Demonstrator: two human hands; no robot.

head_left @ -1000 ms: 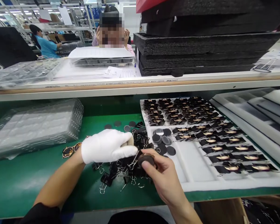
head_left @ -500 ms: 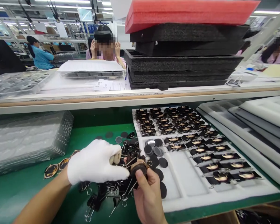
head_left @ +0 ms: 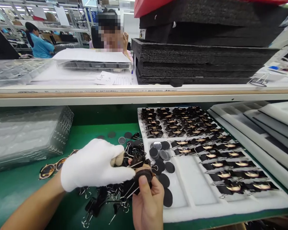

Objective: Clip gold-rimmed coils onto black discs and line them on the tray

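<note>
My left hand, in a white glove, is closed with its fingers pinched toward a small round dark part. A black binder clip sits on that part. My bare right hand grips the round part from below, thumb on top. Both hands meet over a heap of black binder clips on the green mat. Right of them lies a white foam tray with rows of clipped parts and several loose dark discs.
A stack of clear plastic trays stands at the left, with round gold-rimmed parts in front of it. White foam trays lie at the right. Black foam trays are stacked on the shelf above. People work beyond it.
The view dipped slightly after rising. My hands stay together on the round part and clip, now a little lower and more to the left in view.
</note>
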